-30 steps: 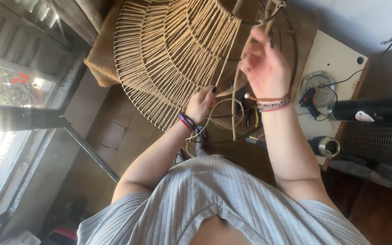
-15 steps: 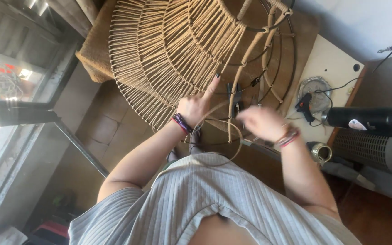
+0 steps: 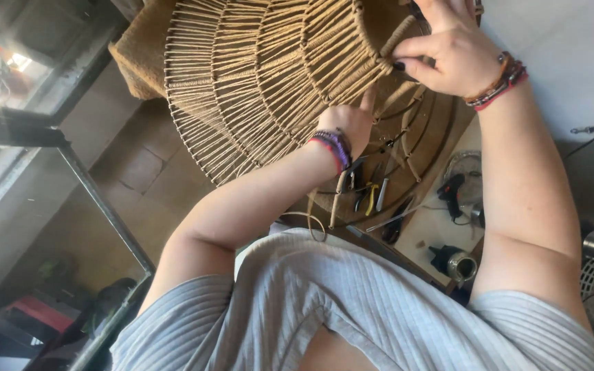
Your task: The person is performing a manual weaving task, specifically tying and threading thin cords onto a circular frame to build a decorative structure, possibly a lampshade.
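A large round wire frame (image 3: 262, 82) wrapped in tan jute cord fills the upper middle. My left hand (image 3: 353, 124), with bead bracelets at the wrist, rests on the frame's lower inner part, its fingers closed around a wrapped rib. My right hand (image 3: 448, 55), also wearing bracelets, is higher up at the frame's rim. Its thumb and fingers pinch a cord-wrapped spoke (image 3: 397, 38). A loose end of cord (image 3: 319, 227) loops down by my shirt.
Under the frame, a light tabletop (image 3: 434, 230) holds yellow-handled pliers (image 3: 369, 198), scissors (image 3: 393, 223), a black glue gun (image 3: 452, 192) and a small metal cup (image 3: 462, 264). Burlap cloth (image 3: 139, 58) lies at the upper left. A dark metal bar and glass panel (image 3: 104, 199) stand at the left.
My right hand has risen from near the tabletop to the frame's rim and pinched a spoke. The left hand stays on the frame. The view has moved closer.
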